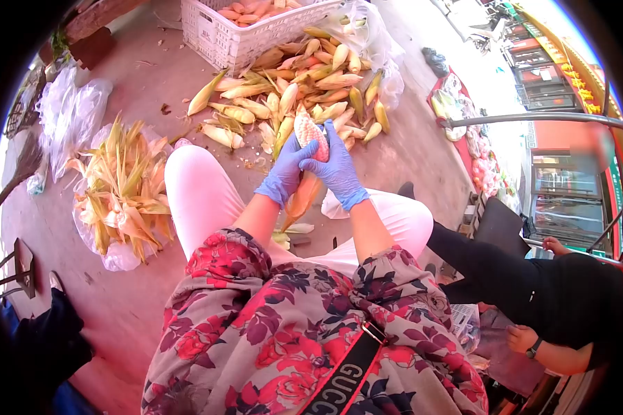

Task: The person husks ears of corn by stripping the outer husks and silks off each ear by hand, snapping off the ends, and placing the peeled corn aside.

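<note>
Both of my hands wear blue gloves and hold one ear of corn (310,136) between my knees. Its upper part is bare, with pale and pinkish kernels showing, and its peeled husk (302,200) hangs below. My left hand (287,169) wraps the ear from the left side. From the right, my right hand (336,166) grips it, its fingers along the ear. Just beyond my hands lies a heap of corn ears in husks (332,81) on the ground. A pile of stripped husks (124,194) rests on plastic at the left.
A white crate (239,43) with peeled corn stands behind the heap. Plastic bags (73,111) lie at the left. A person in black (561,297) is close on the right; another person's dark trouser leg (52,332) shows at lower left. A metal bar (533,119) crosses the upper right.
</note>
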### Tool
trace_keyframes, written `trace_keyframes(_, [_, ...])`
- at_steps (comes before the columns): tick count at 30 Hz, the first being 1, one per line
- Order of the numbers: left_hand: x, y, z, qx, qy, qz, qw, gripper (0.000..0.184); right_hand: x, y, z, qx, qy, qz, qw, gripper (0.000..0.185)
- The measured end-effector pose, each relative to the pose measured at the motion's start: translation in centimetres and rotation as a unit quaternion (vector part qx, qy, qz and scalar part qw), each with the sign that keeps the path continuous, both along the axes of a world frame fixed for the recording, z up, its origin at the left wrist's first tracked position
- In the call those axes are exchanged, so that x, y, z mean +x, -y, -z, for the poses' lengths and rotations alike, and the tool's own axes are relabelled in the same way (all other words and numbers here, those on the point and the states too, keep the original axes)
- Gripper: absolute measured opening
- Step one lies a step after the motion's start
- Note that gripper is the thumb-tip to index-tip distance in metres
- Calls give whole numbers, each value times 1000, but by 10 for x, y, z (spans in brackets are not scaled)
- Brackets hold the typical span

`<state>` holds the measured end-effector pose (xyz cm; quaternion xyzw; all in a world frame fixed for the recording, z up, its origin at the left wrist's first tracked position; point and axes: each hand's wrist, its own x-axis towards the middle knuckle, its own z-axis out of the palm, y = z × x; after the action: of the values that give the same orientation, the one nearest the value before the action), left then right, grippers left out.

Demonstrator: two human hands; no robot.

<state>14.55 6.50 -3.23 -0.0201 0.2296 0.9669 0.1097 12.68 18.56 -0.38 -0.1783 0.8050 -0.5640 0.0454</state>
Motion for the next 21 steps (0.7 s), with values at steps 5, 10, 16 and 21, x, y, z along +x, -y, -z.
trace_keyframes(5, [3, -3, 11, -48, -40, -63, 996, 58, 0, 10, -28, 54, 100, -36, 993, 61])
trace_keyframes(10, [7, 4, 9, -151, -90, -121, 977, 56, -1, 16, -1, 274, -47, -72, 958, 54])
trace_keyframes(16, [9, 7, 11, -269, 33, -218, 938, 43, 14, 23, 19, 382, -65, -113, 915, 45])
trace_keyframes(21, [6, 25, 44, -205, 128, -190, 952, 23, 11, 34, 31, 460, -102, -238, 849, 32])
